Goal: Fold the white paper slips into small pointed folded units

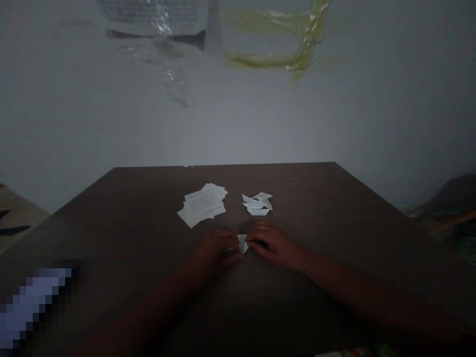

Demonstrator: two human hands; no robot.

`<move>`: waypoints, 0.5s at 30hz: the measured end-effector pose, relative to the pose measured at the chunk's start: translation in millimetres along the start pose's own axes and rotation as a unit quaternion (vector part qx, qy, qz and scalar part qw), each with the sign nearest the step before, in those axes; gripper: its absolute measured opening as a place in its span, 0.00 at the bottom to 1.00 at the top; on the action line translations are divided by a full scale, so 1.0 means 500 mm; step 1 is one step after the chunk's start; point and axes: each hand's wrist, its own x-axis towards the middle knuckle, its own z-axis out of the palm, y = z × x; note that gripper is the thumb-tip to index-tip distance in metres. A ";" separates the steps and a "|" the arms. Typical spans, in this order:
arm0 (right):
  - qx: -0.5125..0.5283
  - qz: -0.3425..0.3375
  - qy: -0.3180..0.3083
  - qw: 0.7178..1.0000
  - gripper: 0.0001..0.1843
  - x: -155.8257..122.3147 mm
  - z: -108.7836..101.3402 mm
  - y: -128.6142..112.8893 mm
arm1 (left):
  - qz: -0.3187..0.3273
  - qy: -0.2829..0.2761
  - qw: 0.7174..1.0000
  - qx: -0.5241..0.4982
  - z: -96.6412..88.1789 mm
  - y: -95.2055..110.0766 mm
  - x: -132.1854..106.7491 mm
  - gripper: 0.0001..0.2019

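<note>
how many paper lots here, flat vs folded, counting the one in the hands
pile of flat printed sheets: 1
pile of folded paper pieces: 1
folded paper piece between left hand and right hand: 1
total: 3

Plain indoor room (wooden table (111, 218), taped wall (260, 119))

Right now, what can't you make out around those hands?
In the head view:
Folded paper between the left hand and right hand: their fingers hide much of its shape.
Stacked paper slips: any printing is too small and dim to read.
Cut paper pieces: too small and overlapped to count.
Pale object at lower left: blurred into blocks, unidentifiable.
Coloured item at bottom: cut off by the picture's edge.
</note>
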 end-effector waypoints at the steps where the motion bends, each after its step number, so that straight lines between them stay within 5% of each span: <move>1: -0.010 0.001 0.013 1.000 0.05 0.001 0.002 -0.002 | 0.003 0.003 1.000 -0.004 0.002 -0.003 0.001 0.03; 15: -0.116 -0.074 0.010 0.990 0.13 -0.007 -0.010 -0.022 | 0.023 -0.013 0.999 -0.031 -0.007 -0.045 -0.002 0.08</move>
